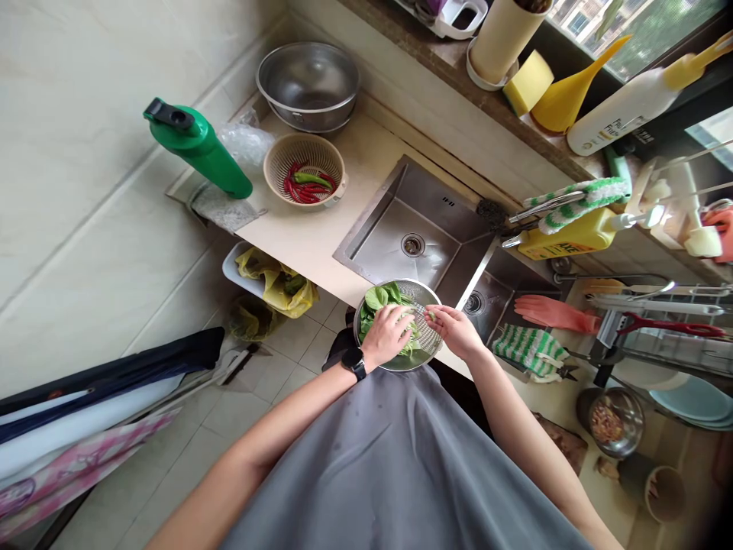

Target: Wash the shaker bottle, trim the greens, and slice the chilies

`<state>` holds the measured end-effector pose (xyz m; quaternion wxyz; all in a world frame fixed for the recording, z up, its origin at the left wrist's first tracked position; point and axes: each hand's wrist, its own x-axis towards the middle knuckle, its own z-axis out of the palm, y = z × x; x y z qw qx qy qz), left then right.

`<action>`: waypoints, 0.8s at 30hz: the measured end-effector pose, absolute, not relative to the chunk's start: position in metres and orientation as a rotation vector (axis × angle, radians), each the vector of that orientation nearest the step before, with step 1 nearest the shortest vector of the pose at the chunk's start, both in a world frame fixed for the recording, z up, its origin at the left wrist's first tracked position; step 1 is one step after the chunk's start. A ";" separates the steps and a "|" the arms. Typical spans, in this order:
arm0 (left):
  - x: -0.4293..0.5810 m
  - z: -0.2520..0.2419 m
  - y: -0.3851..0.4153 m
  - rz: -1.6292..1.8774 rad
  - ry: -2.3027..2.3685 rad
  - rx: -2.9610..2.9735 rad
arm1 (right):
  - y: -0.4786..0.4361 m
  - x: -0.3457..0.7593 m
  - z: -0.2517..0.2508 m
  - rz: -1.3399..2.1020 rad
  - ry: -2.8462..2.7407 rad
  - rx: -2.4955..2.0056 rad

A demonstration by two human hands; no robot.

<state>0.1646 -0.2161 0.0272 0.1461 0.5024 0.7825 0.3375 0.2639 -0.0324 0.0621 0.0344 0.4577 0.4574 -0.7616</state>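
Observation:
In front of my waist is a round metal colander at the counter's front edge. Leafy greens fill its left side, while its perforated right wall is bare. My left hand, with a black watch on the wrist, lies over the greens, fingers curved around some of them; the fingertips are partly hidden among the stems. At the colander's right rim, my right hand is closed in a pinch. A small pale green bit, seemingly a piece of the greens, shows at its fingertips.
Beyond the colander is a steel sink. A beige basket of red and green chilies, a metal basin and a green bottle stand left. A yellow-lined bin hangs below. Pink gloves lie right.

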 end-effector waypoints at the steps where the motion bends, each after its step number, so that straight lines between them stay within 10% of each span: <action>1: 0.163 0.034 -0.217 1.091 2.253 1.379 | -0.038 0.262 0.068 -2.420 1.278 1.388; 24: 0.112 0.077 -0.266 0.910 2.472 1.531 | -0.108 0.196 0.106 -2.704 0.528 0.916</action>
